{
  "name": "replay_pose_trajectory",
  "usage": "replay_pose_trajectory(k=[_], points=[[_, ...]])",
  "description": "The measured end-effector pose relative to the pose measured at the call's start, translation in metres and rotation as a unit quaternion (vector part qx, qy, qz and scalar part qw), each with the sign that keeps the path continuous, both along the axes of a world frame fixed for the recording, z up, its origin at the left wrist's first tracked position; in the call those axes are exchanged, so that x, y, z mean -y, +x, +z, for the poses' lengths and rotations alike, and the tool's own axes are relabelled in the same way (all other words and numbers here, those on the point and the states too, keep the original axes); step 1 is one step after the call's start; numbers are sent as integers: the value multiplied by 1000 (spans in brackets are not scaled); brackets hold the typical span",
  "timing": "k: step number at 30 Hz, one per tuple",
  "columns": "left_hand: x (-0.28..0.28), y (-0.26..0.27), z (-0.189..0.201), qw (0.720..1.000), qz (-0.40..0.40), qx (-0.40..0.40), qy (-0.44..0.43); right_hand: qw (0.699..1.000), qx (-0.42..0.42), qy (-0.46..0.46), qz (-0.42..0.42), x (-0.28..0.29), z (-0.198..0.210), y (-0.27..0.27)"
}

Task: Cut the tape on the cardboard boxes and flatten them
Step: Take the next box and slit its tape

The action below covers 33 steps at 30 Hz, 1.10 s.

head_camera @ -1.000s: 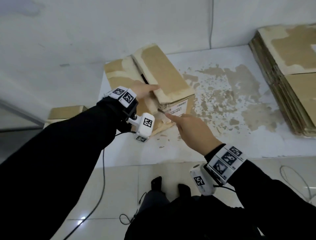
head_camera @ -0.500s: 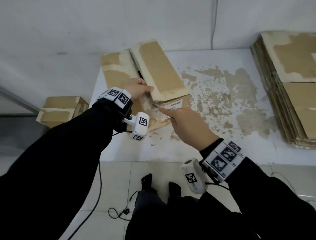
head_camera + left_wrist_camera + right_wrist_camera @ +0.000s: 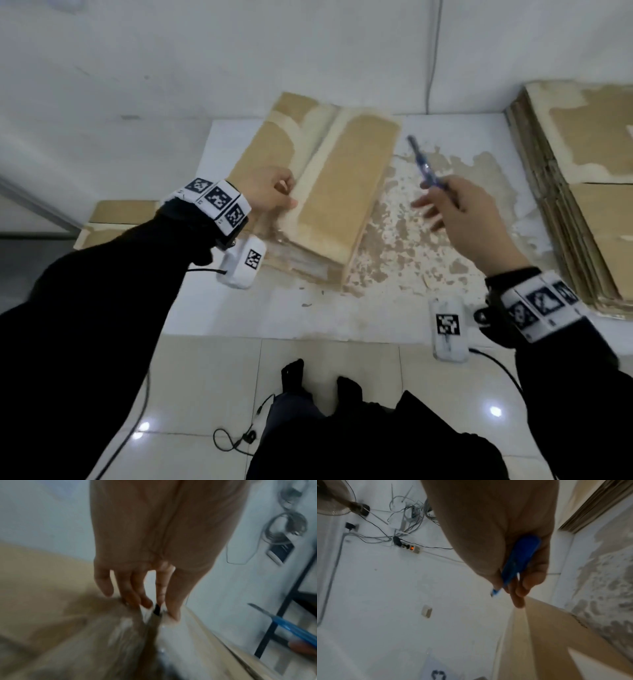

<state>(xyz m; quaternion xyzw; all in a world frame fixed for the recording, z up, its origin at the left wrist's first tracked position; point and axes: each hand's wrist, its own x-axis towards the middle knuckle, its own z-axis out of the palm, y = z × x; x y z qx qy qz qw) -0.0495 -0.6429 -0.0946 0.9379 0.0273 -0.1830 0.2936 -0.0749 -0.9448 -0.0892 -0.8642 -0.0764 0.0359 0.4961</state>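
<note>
A brown cardboard box [image 3: 335, 192] lies low on the white table [image 3: 342, 318], its two top flaps meeting in a pale, tape-scarred seam. My left hand [image 3: 277, 195] grips the near end of that seam. In the left wrist view its fingertips [image 3: 145, 601] dip into the gap between the flaps of the box [image 3: 42, 588]. To the right of the box and clear of it, my right hand [image 3: 455, 205] holds a blue utility knife [image 3: 426, 168], tip pointing up and away. The right wrist view shows the knife [image 3: 518, 563] clasped between thumb and fingers.
A tall stack of flattened cardboard [image 3: 582, 192] fills the table's right end. More taped boxes [image 3: 113, 222] sit low at the left beyond the table. Torn paper residue [image 3: 428, 246] covers the tabletop beside the box. The wall stands close behind.
The box has sunk from a standing shape to a low, collapsed one. My right hand left the box's near end and swung up to the right with the knife. My left hand stayed on the seam.
</note>
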Motion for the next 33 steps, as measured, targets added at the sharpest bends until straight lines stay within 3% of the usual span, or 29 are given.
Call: replay_pose_trajectory(k=[4, 6, 8, 11, 14, 16, 18, 19, 26, 30, 33], points=[[-16, 10, 24, 977, -98, -8, 190, 997, 1, -22, -75, 0, -15, 40], [-24, 14, 30, 949, -94, 45, 298, 996, -58, 0, -63, -8, -23, 49], [-34, 18, 30, 930, -64, 70, 356, 983, -159, 81, -37, -22, -30, 42], [-31, 9, 15, 939, -37, 48, 340, 938, -265, 223, 2, -40, -37, 8], [1, -17, -9, 965, -67, 68, 245, 919, -290, 263, 33, -43, -47, -14], [23, -29, -23, 965, -94, 107, 218, 954, -242, 170, 52, -40, -50, -16], [34, -32, -36, 962, -94, 162, 200, 989, -124, 4, 83, -33, -52, -8], [35, -32, -41, 958, -94, 193, 191, 991, -65, -61, 99, -28, -51, -3], [35, -33, -57, 937, -46, 318, 135, 950, 77, -242, 182, -6, -31, 27], [35, -32, -56, 921, -34, 364, 136, 949, 49, -199, 239, -10, -28, 45], [37, -32, -55, 914, -21, 384, 128, 930, 69, -237, 270, -14, -31, 52]])
